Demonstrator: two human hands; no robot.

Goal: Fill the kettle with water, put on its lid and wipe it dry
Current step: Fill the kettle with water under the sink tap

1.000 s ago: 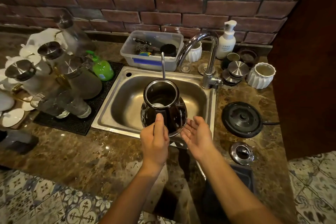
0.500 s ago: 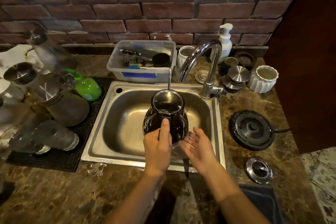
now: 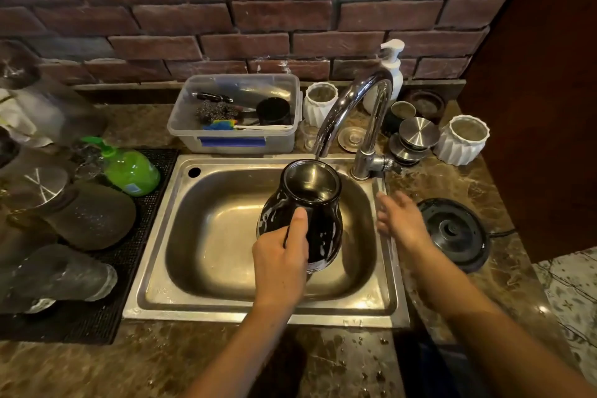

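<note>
- Left hand [image 3: 281, 268] closed around the handle of the black kettle [image 3: 302, 213], thumb laid up along it; kettle held above the stainless sink [image 3: 206, 310], tilted a little, mouth open upward just below the faucet [image 3: 352, 107] spout.
- Change over the last second: right hand [image 3: 399, 221] has left the kettle's lower side, where it hovered half a second ago, and moved out to the right and away from the body. It is now open, fingers spread and motion-blurred, holding nothing, near the faucet lever [image 3: 389, 163], not yet touching it.
- The thin water stream seen in both earlier views does not show now. Cannot tell whether flow has stopped or is simply hidden; water level inside the kettle also unclear.
- Judgement: filling appears to be at or near its end, and the right hand is going for the lever to shut the water off.
- Lid not on. The kettle's own lid is not in view now; round steel lids [image 3: 418, 132] sit beyond the right hand, identity uncertain.
- Kettle base [image 3: 452, 233] sits on the tabletop [image 3: 97, 365] just right of the right hand.
- Kettle outside is wet, droplets visible; wiping still to come.
</note>
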